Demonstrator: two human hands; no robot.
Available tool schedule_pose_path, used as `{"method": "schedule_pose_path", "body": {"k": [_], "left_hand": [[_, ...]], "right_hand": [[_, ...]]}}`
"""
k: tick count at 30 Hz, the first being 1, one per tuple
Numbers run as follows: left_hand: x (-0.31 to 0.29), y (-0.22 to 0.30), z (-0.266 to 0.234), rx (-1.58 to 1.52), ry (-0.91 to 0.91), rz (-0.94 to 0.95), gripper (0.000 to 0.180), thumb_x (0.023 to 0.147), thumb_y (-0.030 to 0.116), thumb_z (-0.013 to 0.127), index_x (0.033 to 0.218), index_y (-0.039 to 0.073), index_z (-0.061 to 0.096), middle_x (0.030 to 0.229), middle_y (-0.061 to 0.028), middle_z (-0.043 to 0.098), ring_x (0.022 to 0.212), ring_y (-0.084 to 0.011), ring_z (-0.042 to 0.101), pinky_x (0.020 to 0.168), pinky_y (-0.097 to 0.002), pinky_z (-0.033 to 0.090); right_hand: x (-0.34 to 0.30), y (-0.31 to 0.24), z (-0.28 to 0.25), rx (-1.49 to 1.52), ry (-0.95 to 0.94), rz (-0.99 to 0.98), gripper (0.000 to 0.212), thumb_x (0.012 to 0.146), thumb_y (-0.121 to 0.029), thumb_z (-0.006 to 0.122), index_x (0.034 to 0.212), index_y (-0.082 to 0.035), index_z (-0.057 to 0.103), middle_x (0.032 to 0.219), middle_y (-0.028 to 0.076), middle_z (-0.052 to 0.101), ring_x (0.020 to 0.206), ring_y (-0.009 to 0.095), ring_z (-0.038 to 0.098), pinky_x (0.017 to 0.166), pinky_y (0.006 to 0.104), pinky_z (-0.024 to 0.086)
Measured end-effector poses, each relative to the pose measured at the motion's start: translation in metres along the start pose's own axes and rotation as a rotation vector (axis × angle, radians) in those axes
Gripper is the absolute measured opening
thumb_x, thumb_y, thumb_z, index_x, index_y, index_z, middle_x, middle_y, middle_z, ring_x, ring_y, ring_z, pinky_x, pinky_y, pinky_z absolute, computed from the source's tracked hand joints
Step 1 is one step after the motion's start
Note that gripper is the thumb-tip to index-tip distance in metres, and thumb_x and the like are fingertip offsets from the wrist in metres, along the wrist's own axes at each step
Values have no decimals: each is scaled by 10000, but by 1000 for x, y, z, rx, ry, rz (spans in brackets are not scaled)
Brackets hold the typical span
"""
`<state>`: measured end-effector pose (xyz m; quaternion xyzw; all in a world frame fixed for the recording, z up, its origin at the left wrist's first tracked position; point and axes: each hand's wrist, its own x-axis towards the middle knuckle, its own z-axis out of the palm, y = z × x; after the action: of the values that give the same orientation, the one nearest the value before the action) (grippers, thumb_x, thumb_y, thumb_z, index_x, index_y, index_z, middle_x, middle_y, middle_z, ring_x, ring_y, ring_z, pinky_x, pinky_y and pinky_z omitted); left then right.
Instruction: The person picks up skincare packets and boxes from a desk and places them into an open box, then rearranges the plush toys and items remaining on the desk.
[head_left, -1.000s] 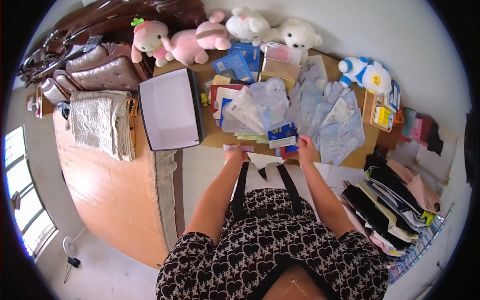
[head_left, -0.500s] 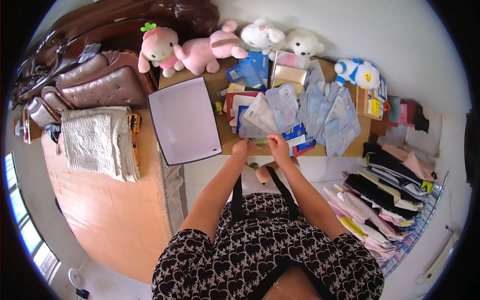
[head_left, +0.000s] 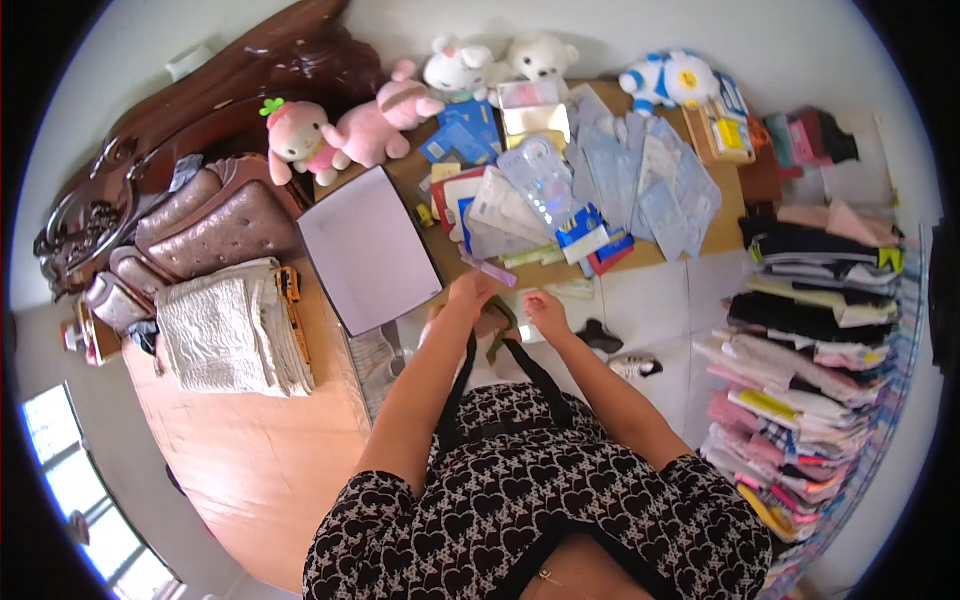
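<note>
My left hand (head_left: 470,291) is at the table's front edge, closed around the near end of a slim purple packet (head_left: 495,272). The packet's far end points up and to the right. Close by on the right, my right hand (head_left: 545,311) is apart from it, its fingers curled together; whatever may be in them is too small to make out. Past my hands lie flat pouches (head_left: 605,160), a clear bubbled sheet (head_left: 540,180), a blue-and-white packet (head_left: 582,235) and a light green strip (head_left: 533,256). An open white box (head_left: 368,252) with a dark rim stands left of the pile.
Plush toys (head_left: 375,130) line the table's back edge, with a blue-and-white one (head_left: 668,82) at the right. A bed (head_left: 250,450) with a folded quilt (head_left: 225,330) is on the left. Stacked clothes (head_left: 800,350) fill the right side. Shoes (head_left: 635,366) rest on the floor.
My hands have drawn back from the pile and moved apart. A purple packet now shows clearly in my left hand. The view has turned, shifting the table in the picture.
</note>
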<state>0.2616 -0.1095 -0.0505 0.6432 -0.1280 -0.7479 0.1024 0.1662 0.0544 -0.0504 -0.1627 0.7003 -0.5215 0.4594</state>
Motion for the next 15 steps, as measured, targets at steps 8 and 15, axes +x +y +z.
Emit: {"method": "schedule_pose_path", "body": {"k": [8,15], "left_hand": [[1,-8,-12,115,-105,-182,297,874,233,523,1081,21,519,1046,-115,545,951,-268,533,853,-406,454],[8,28,31,182,-390,-200,257,866,196,558,1061,31,531,999,-97,567,857,-224,556,776,-355,493]], "right_hand": [[-22,7,13,-68,31,289,155,804,-135,558,882,-17,621,659,50,612,521,122,556,479,259,445],[46,-21,1,-194,320,213,168,808,-151,567,908,-29,624,695,87,612,616,165,591,584,287,472]]}}
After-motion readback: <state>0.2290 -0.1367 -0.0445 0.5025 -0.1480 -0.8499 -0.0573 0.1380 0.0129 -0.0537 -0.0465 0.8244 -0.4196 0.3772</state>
